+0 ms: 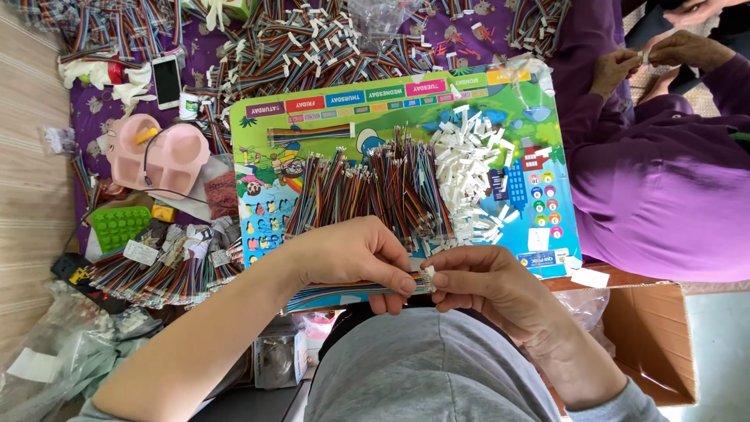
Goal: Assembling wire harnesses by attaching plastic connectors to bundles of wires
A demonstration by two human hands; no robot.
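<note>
Wire bundles [367, 187]: striped in red, blue, green, yellow, black; connector housings [469, 168]: white. Picture board [406, 101]: bright green with cartoon scenery and multicoloured label strips. Cloth [203, 55]: purple, small printed figures; case [152, 152]: pink; co-worker's sleeve [664, 180]: purple.

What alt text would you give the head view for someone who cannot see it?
A person's left hand grips a multicoloured ribbon cable while the right hand pinches a small white connector at its end, above a colourful board piled with cables and white connectors. Another person in purple sits opposite.
</note>
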